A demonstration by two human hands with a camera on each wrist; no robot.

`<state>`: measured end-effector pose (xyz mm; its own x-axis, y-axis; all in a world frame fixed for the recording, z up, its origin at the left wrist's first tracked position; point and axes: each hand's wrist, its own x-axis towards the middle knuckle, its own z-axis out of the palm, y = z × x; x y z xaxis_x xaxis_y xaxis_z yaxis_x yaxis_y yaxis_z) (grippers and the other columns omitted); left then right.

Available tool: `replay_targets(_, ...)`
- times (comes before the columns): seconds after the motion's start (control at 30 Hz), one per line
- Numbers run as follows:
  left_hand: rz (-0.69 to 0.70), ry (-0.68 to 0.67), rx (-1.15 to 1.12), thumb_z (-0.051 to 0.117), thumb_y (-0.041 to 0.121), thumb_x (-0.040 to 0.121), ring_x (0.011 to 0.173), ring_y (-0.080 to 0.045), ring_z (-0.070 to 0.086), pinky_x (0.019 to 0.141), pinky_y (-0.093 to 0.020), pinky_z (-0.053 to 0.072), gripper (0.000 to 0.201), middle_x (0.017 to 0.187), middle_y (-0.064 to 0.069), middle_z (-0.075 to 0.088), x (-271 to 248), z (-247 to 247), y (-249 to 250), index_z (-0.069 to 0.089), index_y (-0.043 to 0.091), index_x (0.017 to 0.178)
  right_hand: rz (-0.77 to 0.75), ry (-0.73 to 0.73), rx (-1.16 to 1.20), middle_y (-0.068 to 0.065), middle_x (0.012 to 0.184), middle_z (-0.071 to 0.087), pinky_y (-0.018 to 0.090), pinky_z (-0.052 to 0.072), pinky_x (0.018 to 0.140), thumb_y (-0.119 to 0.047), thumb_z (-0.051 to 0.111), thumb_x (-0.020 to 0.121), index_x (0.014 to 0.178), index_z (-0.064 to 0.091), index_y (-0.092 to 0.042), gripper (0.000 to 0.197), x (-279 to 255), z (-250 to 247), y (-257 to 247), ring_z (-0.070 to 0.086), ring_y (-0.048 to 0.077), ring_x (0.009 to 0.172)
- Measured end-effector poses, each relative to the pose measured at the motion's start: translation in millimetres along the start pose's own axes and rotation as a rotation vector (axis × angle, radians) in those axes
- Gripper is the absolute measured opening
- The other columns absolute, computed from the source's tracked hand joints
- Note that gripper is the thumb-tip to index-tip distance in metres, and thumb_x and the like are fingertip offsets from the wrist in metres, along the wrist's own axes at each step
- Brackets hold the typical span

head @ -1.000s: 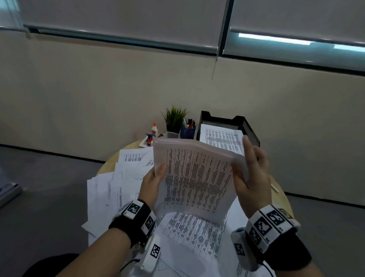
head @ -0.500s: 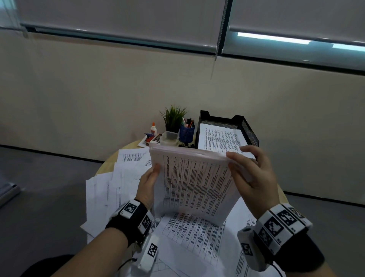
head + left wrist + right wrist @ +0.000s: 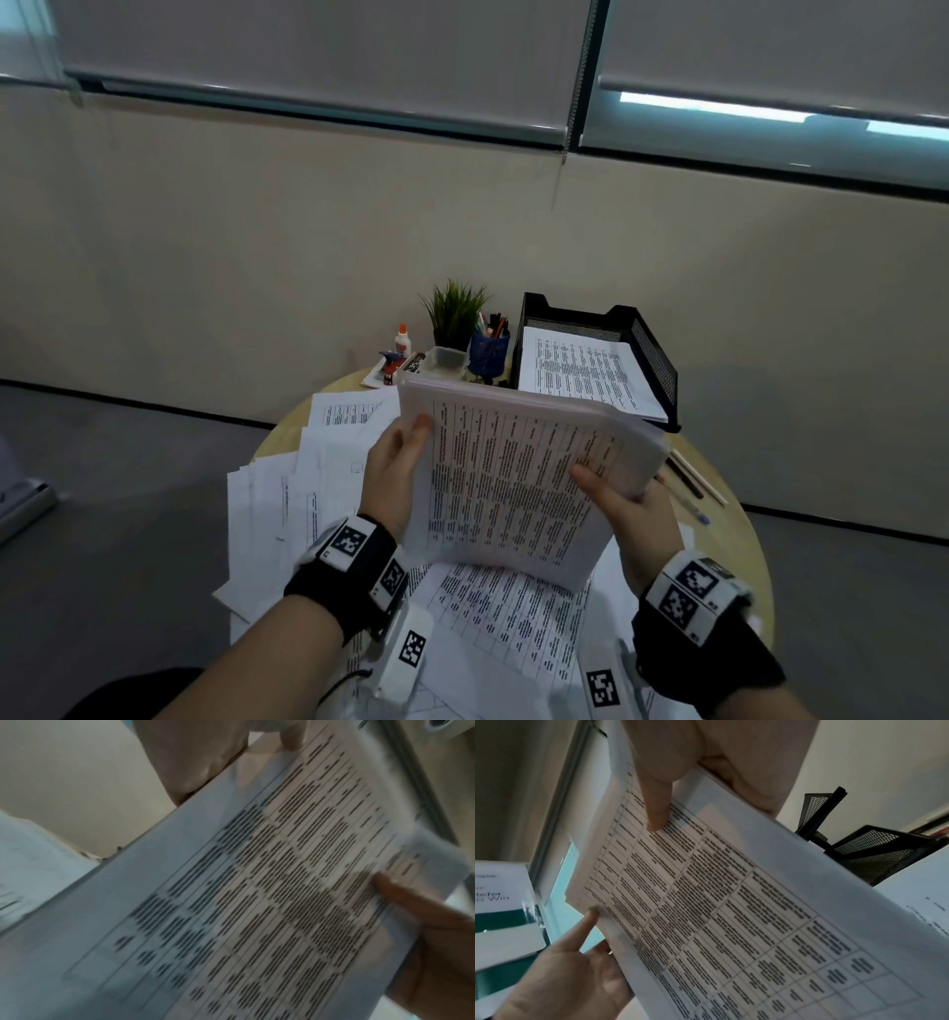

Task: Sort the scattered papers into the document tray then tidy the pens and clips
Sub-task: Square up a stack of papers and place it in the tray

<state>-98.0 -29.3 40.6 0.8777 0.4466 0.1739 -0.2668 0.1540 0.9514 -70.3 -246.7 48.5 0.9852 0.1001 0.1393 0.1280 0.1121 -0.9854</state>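
Both hands hold a thick stack of printed papers [image 3: 518, 478] tilted up above the round table [image 3: 739, 539]. My left hand [image 3: 398, 465] grips its left edge, thumb on the front sheet. My right hand [image 3: 624, 501] grips the right edge, thumb [image 3: 655, 809] pressed on the printed table. The same stack of papers [image 3: 257, 892] fills the left wrist view. A black mesh document tray [image 3: 652, 354] with printed sheets in it stands just behind the stack. More loose papers [image 3: 287, 493] lie scattered on the table's left and under the stack. Pens [image 3: 690, 483] lie to the right.
At the table's back stand a blue pen cup [image 3: 488, 352], a small potted plant [image 3: 454, 313], a clear box [image 3: 444, 360], a glue bottle [image 3: 402, 342] and a small red and blue item [image 3: 390, 367]. A beige wall rises behind; grey floor surrounds the table.
The stack has tipped back and moved toward the tray. My right hand has slid from the stack's top edge down to its right side, thumb now on the front sheet.
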Motion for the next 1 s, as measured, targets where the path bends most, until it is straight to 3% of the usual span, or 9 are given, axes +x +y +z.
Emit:
replay_targets(0.17,0.220,0.077,-0.048,0.051,0.047,0.081,0.073,-0.003,0.058,0.068,-0.016,0.047,0.038,0.081,0.002,0.060,-1,19,37,0.058,0.011,0.087,0.001,0.020,0.021,-0.004,0.083,0.076,0.034,0.052,0.076,-0.009,0.073,0.075,0.086,0.072,-0.015,0.013,4,1,0,0.071,0.008,0.077)
replay_targets(0.27,0.228,0.160,-0.026,0.062,0.055,0.076,0.073,-0.008,0.049,0.066,-0.023,0.039,0.035,0.074,0.007,0.052,1,28,47,0.053,0.020,0.077,-0.001,0.030,0.022,-0.003,0.085,0.076,0.033,0.052,0.074,-0.008,0.074,0.074,0.088,0.072,-0.015,0.016,4,1,-1,0.072,0.010,0.079)
replay_targets(0.4,0.228,0.233,0.043,0.065,0.036,0.084,0.079,-0.011,0.048,0.067,-0.025,0.037,0.021,0.076,0.009,0.052,5,31,42,0.053,0.022,0.074,-0.003,0.008,0.032,0.000,0.087,0.076,0.032,0.052,0.074,-0.007,0.074,0.072,0.089,0.072,-0.013,0.018,3,0,-3,0.072,0.013,0.082)
replay_targets(0.53,0.256,0.263,0.071,0.067,0.035,0.083,0.073,-0.009,0.050,0.061,-0.014,0.042,0.021,0.080,0.005,0.056,6,32,45,0.056,0.018,0.084,-0.003,-0.006,0.048,0.000,0.086,0.076,0.028,0.052,0.071,-0.002,0.073,0.074,0.088,0.073,-0.013,0.018,3,1,-4,0.072,0.013,0.082)
replay_targets(0.6,0.272,0.248,0.057,0.070,0.042,0.078,0.083,-0.012,0.052,0.070,-0.017,0.043,0.030,0.091,0.002,0.058,6,32,46,0.056,0.019,0.091,0.005,-0.003,0.068,0.002,0.088,0.076,0.031,0.053,0.072,-0.005,0.074,0.072,0.089,0.073,-0.012,0.018,5,1,-5,0.072,0.017,0.085)
replay_targets(0.7,0.267,0.217,0.064,0.071,0.046,0.070,0.090,-0.014,0.053,0.082,-0.027,0.044,0.033,0.093,0.001,0.059,5,33,47,0.052,0.028,0.091,0.017,-0.014,0.098,0.005,0.092,0.075,0.034,0.054,0.074,-0.028,0.085,0.056,0.087,0.075,-0.014,0.035,6,1,-4,0.071,0.022,0.089)
replay_targets(0.77,0.256,0.233,0.091,0.073,0.032,0.077,0.087,-0.011,0.053,0.086,-0.028,0.042,0.027,0.084,0.006,0.059,5,34,48,0.049,0.031,0.089,0.015,-0.022,0.090,0.006,0.092,0.075,0.033,0.055,0.073,-0.041,0.090,0.042,0.083,0.077,-0.016,0.050,6,2,-4,0.072,0.020,0.087)
replay_targets(0.87,0.295,0.238,0.113,0.071,0.024,0.080,0.088,-0.009,0.052,0.086,-0.029,0.042,0.027,0.083,0.010,0.058,4,35,50,0.048,0.029,0.093,0.020,-0.015,0.121,0.005,0.089,0.076,0.036,0.055,0.074,-0.022,0.080,0.058,0.082,0.076,-0.016,0.025,7,3,-4,0.071,0.023,0.088)
replay_targets(1.0,0.507,0.196,0.359,0.071,0.048,0.070,0.109,-0.009,0.041,0.087,-0.015,0.034,0.039,0.111,0.006,0.044,-1,34,51,0.051,0.034,0.101,0.028,0.000,0.110,0.005,0.088,0.076,0.040,0.054,0.079,-0.013,0.076,0.067,0.084,0.075,-0.014,0.017,9,4,-5,0.071,0.023,0.088)
